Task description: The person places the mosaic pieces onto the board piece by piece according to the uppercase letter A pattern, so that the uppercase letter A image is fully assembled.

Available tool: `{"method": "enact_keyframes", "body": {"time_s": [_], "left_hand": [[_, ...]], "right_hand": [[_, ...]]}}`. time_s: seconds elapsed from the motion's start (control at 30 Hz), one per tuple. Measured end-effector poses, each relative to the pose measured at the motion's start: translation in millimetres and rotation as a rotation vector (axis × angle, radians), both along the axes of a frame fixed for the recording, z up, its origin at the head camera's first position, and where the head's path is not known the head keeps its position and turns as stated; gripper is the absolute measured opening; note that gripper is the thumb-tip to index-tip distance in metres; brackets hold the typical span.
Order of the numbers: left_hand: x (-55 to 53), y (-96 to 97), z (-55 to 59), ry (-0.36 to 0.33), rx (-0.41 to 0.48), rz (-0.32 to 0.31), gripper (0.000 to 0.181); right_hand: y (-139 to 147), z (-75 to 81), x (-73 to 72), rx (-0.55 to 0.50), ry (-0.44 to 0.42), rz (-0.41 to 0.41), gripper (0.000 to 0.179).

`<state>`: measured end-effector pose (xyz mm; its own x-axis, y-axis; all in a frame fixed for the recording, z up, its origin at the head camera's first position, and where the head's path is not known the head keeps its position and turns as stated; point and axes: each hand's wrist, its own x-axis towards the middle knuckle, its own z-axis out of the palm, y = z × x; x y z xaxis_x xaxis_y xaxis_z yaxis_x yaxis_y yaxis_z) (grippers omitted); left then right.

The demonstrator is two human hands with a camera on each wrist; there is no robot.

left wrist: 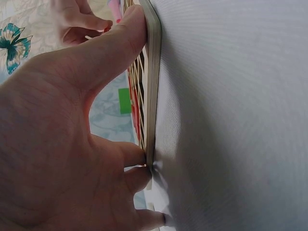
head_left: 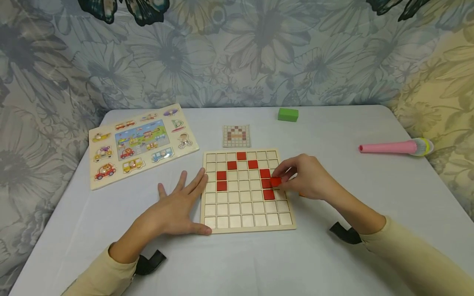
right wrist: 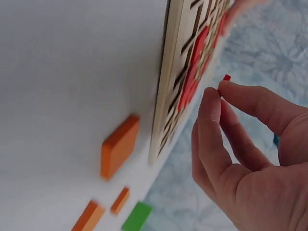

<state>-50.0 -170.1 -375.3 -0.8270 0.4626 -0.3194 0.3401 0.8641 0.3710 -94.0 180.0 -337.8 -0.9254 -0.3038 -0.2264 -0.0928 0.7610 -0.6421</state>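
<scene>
A light wooden grid board [head_left: 255, 230] lies on the white table. Several red square tiles [head_left: 221, 175] sit in its cells, on the left, at the top and on the right. My left hand [head_left: 177, 211] spreads along the board's left side, with thumb and fingertips at its edge and the fingers fairly straight. Over the right columns, my right hand [head_left: 309, 176] pinches a red tile [head_left: 275, 181] between thumb and fingertip. In the right wrist view only a small red corner [right wrist: 227, 77] of that tile shows past the fingers.
Behind the board lies a small pattern card [head_left: 237, 136]. A vehicle picture puzzle [head_left: 143, 144] is at the left, a green block [head_left: 288, 114] at the back, a pink toy microphone [head_left: 392, 147] at the right. Several orange blocks [right wrist: 120, 147] lie right of the board, mostly hidden by my right hand in the head view.
</scene>
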Motion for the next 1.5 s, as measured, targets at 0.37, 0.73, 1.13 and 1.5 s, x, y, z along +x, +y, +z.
{"method": "enact_keyframes", "body": {"time_s": [0.37,0.73,1.13,1.5], "left_hand": [[0.6,0.2,0.3,-0.001,0.003,0.004,0.135],[-0.1,1.2,0.1,0.003,-0.018,0.015,0.136],[-0.7,0.7,0.0,-0.007,-0.009,0.011,0.135],[-1.2,0.5,-0.2,-0.003,-0.015,0.010,0.135]], "right_hand": [[-45.9,-9.9,1.2,-0.065,-0.022,0.106,0.020],[-81.9,-15.3,2.3,-0.096,-0.017,0.179,0.024],[-106.0,-19.6,-2.4,-0.092,-0.010,0.226,0.023],[-117.0,-22.0,-5.1,-0.076,0.005,0.284,0.019]]}}
